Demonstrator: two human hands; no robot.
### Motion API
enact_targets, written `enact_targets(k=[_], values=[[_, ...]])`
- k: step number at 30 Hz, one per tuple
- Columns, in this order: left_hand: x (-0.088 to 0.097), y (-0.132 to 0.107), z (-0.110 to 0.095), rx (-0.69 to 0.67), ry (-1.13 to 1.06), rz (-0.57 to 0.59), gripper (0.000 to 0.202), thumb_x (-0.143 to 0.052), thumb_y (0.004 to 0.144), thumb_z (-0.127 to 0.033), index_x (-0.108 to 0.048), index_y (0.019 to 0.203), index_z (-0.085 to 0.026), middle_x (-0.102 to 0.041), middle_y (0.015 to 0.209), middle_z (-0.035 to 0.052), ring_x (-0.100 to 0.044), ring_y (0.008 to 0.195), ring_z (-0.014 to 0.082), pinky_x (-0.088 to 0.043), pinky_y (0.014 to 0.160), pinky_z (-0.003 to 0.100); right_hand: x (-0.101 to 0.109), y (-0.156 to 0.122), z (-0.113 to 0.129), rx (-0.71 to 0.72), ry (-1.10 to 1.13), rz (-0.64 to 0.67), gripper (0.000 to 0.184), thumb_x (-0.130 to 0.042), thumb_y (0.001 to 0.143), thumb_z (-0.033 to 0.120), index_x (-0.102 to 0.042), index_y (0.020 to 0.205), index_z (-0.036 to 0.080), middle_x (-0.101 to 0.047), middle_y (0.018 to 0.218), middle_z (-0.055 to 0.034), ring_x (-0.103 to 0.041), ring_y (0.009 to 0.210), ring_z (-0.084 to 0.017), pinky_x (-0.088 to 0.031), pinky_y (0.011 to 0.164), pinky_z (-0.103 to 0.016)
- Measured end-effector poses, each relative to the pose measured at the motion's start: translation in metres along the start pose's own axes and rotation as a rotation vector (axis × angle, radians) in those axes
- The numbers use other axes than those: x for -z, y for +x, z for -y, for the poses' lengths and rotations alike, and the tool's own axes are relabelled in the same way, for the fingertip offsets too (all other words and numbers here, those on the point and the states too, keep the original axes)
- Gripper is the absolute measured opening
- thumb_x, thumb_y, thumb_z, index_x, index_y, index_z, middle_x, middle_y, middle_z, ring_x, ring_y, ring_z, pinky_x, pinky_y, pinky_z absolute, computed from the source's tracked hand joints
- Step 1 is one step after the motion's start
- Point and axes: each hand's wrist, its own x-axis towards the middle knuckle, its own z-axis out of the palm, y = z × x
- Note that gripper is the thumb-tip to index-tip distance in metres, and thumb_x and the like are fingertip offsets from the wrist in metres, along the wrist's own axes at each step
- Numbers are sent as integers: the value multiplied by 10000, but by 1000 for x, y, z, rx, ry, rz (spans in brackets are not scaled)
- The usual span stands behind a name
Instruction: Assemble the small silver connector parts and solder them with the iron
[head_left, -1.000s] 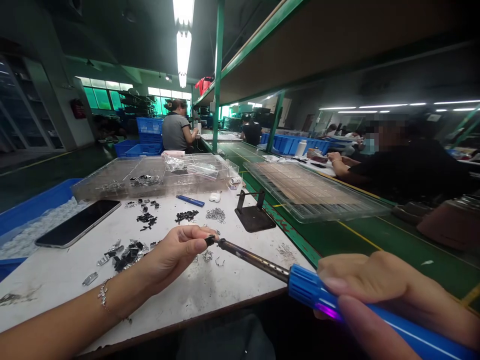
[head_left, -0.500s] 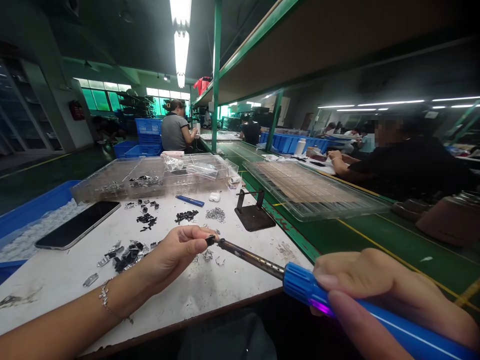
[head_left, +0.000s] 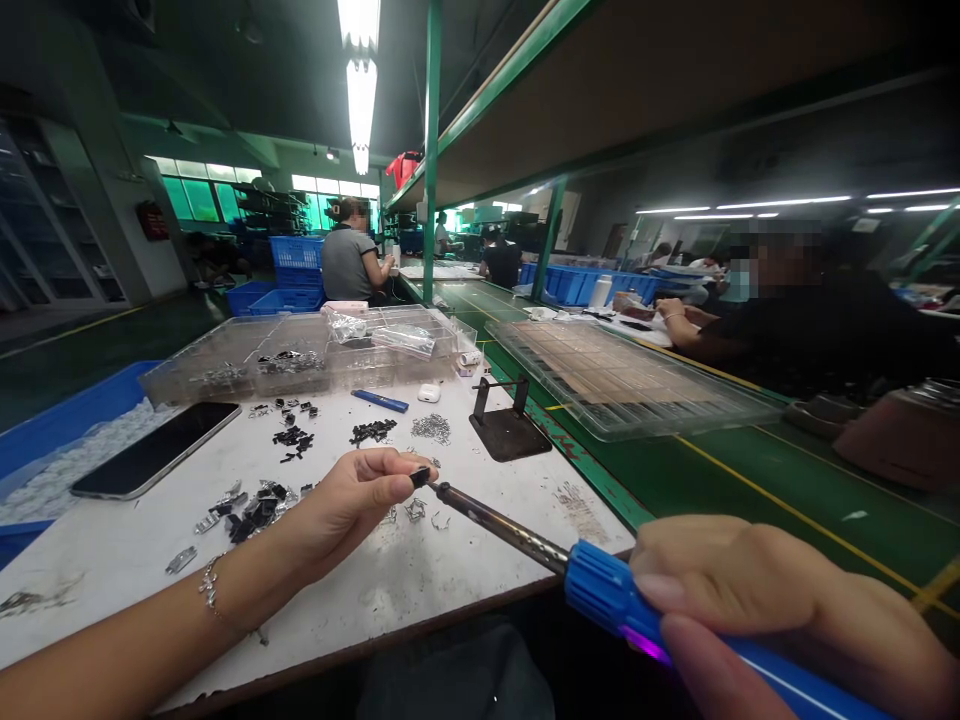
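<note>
Between the thumb and fingers of my left hand (head_left: pixel 367 500) is a small black plastic part (head_left: pixel 421 477), held just above the table. My right hand (head_left: pixel 757 590) is wrapped round the blue handle of a soldering iron (head_left: pixel 517 535). The iron's tip points left and meets or nearly meets the black part; the exact contact is too small to tell. Below and left of my left hand lies a pile of black and silver pieces (head_left: pixel 259 510). Thin bent metal clips (head_left: pixel 416 511) are scattered just beyond the fingertips.
A black metal stand (head_left: pixel 511 430) is at the table's right edge. Farther back lie a pile of tiny metal bits (head_left: pixel 431 429), small black parts (head_left: pixel 373 431), a blue tool (head_left: pixel 380 401) and a white case (head_left: pixel 430 393). A phone (head_left: pixel 157 450) lies left, before a clear divided tray (head_left: pixel 217 350).
My right hand and the soldering iron's handle have shifted slightly downward. My left hand keeps its hold on the black part, which has tilted a little.
</note>
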Motion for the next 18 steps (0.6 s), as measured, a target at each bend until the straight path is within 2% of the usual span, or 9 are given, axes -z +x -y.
enact_targets(k=[9, 18], values=[[0, -1, 1, 5, 2, -9, 149, -794, 677, -310, -702, 686, -193, -555, 709, -7, -453, 715, 127, -353, 764, 229, 1, 2, 1, -50, 41, 45, 73, -575, 753, 193, -550, 718, 253, -595, 576, 15, -593, 513, -153, -466, 486, -241], [-1, -2, 0, 3, 5, -1, 154, -790, 681, -322, -700, 683, -198, -548, 707, -5, -453, 755, 144, -334, 767, 245, 4, 4, 2, -119, 95, 103, 128, -586, 715, 158, -571, 743, 282, -615, 594, 16, -595, 499, -163, -478, 489, -254]])
